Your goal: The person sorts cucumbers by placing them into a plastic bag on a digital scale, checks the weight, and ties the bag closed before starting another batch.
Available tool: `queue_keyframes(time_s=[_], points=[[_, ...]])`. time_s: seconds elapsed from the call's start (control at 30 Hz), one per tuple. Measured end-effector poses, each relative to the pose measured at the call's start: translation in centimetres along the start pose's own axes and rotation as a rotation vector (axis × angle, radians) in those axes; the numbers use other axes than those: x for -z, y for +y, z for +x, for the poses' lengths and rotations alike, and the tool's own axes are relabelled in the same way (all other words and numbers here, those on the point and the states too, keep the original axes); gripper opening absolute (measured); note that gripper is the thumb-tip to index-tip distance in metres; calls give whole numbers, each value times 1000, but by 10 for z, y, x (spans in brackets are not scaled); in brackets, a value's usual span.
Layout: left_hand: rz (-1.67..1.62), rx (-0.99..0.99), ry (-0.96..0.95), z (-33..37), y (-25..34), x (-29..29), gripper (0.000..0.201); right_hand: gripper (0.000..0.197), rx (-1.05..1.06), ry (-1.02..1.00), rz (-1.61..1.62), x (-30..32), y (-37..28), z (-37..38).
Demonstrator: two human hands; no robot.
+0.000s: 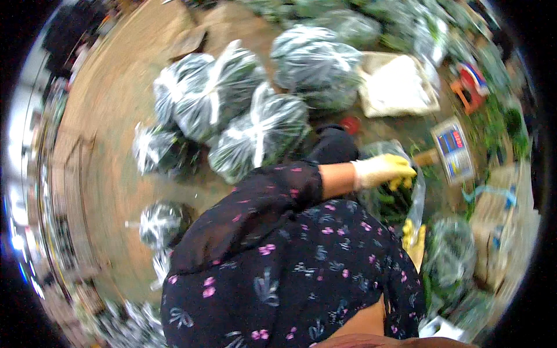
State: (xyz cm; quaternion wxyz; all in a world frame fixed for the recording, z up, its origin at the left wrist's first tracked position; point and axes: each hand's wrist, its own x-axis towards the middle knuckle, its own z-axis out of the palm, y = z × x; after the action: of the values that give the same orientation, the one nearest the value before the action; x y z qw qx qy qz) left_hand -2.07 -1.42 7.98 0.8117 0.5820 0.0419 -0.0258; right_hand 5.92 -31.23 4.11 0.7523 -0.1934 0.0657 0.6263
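Apart, the left hand [387, 171] at the clear bag's [419, 200] upper edge and right hand [413, 243] by its lower — grips too blurred to tell — seemingly steady plastic around greens [394, 203].

Single fisheye view from the left of two head-worn cameras, facing steeply down over the wearer's own torso [284, 261], which lies close to the lens at 6 o'clock. The left hand [384, 171] at 3 o'clock and right hand [414, 246] at 4 o'clock lie farther off; floor [110, 162] spreads wider toward 10 o'clock, edges bowing near 9 o'clock.
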Motion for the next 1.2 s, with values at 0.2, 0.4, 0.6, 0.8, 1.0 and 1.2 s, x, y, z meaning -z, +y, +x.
queue_keyframes(time_s=[0.2, 0.4, 0.6, 0.8, 1.0, 1.2], points=[[-95, -13, 40, -27, -13, -23, 23, 30, 405, 323, -815, 14, 5, -28], [-18, -72, 166, -17, 4, -10, 21, 19, 696, 250, -1185, -48, -37, -13], [-386, -320, 22, -19, 84, -18, 17, 35, 836, -63, -1112, -133, -73, -31], [133, -1014, 57, -89, 171, -24, 10, 54, 967, 94, -1522, -260, -44, -67], [570, -1556, 171, -154, 245, -34, 18, 67, 1266, 133, -1788, -347, 37, -85], [1107, -1507, 49, -200, 279, -32, 13, 72, 1264, -356, -2240, -387, 68, -54]])
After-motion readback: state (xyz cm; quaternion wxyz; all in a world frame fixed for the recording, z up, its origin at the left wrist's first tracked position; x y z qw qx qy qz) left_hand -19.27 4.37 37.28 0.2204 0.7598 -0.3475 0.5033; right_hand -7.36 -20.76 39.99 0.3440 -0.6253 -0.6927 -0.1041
